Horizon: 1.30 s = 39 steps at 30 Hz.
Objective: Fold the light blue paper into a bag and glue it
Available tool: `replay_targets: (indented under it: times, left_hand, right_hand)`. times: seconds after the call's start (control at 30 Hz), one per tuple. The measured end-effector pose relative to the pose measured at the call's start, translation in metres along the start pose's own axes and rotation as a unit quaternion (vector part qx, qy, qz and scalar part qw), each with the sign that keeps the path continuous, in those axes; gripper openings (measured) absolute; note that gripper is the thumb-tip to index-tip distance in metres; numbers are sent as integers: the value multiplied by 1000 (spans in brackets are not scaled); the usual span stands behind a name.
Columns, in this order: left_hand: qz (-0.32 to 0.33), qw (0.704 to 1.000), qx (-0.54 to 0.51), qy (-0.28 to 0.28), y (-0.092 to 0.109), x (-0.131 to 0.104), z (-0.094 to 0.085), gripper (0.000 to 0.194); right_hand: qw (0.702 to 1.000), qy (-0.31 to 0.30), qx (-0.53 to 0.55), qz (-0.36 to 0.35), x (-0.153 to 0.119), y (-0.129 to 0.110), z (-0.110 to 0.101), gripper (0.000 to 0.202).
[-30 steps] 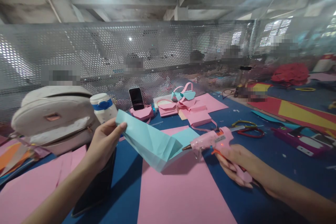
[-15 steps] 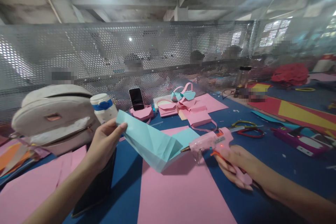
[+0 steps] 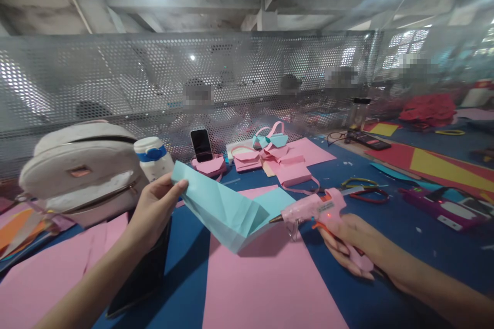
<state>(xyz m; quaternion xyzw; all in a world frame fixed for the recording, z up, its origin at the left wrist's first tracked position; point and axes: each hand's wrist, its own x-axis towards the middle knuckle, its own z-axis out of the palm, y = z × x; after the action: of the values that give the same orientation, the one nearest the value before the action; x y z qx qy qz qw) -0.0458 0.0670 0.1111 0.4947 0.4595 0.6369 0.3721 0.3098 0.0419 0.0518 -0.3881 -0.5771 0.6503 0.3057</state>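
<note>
Between thumb and fingers, my left hand [image 3: 160, 205] pinches the upper left corner of a folded light blue paper [image 3: 219, 205]. The paper is tilted, its creased lower end hanging over a pink sheet [image 3: 266, 288] on the blue table. My right hand [image 3: 347, 241] is wrapped round the handle of a pink glue gun [image 3: 322, 211] with an orange trigger and a lit red light. The gun's nozzle points left, close to the inner fold at the paper's right side; whether it touches I cannot tell.
Behind stand a white backpack [image 3: 81, 169], a bottle [image 3: 154, 159], a phone [image 3: 201, 145] and small pink paper bags [image 3: 295, 170]. Scissors [image 3: 365, 190] and a purple device [image 3: 443, 208] lie to the right. A dark tablet-like slab [image 3: 142, 277] is under my left forearm. A perforated screen [image 3: 239, 72] closes the back.
The glue gun and my right hand have shifted very slightly to the right. My left hand holds the blue paper almost unmoved.
</note>
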Motion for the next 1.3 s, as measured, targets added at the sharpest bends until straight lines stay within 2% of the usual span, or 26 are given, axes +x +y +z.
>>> replay_targets:
  times: [0.17,0.43,0.7,0.83,0.9,0.97,1.1,1.2,1.3]
  left_hand:
    - [0,1000,2,-5,1,0,1,35]
    - [5,1000,5,-3,1,1,1,32]
    - [8,1000,6,-11,-2,3,-1,29]
    - [7,1000,7,-10,-2,2,0,29]
    - [7,1000,8,-6,-2,2,-1,29]
    - [8,1000,9,-4,-2,3,-2,29]
    - [10,1000,8,-4,-3,3,-4,31]
    - [10,1000,9,-8,-4,3,-3,30]
    - [8,1000,10,-13,-5,3,-2,28]
  right_hand:
    - [1000,-19,3,-16,1,-5,7,56]
    - [999,33,12,-15,2,-9,4,55]
    - [999,-22,27,-9,2,-2,5,52]
    - [995,18,84,-41,2,-4,4,47]
    - [992,53,92,-66,2,-9,-4,43]
    - [989,98,57,-92,1,-15,-19,42]
    - [973,157,-131,-107,-4,-22,-64,41]
    - [942,198,-262,-72,-11,-17,-93,42]
    - [929,185,-319,-17,-17,-3,-109,35]
